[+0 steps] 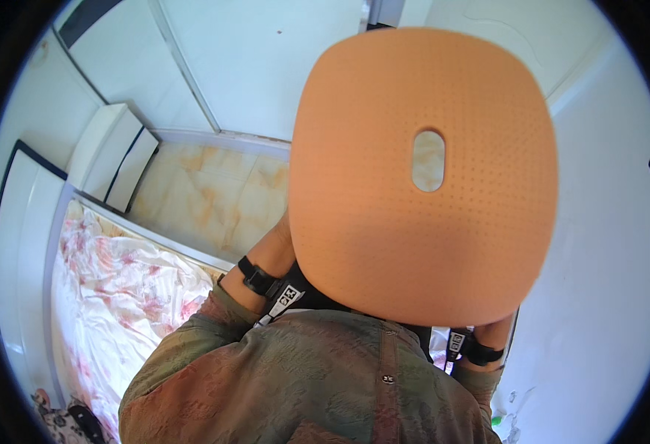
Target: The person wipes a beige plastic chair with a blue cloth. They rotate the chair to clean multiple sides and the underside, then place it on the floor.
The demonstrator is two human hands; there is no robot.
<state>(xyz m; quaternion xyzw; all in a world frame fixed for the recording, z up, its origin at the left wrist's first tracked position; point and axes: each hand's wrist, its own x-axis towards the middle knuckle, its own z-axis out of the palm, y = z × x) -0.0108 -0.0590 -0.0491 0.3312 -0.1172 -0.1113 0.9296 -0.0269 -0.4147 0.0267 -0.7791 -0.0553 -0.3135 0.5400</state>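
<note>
An orange plastic stool (369,222), seen from above its seat, fills the upper middle and right of the view, close to the camera. Its seat has rows of small dots and an oval slot through which the floor shows. Both forearms, each with a black wrist strap, reach up to its near part, one at the left edge and one at the lower right. The stool hides my left hand and my right hand, so their grip cannot be seen. Its legs are hidden too.
A bed with a floral sheet (130,299) lies at the left, beside its white headboard (28,255). A white bedside cabinet (114,155) stands beyond it. Marbled floor tiles (208,194) run up to white sliding doors (247,66). A white wall (591,250) rises close on the right.
</note>
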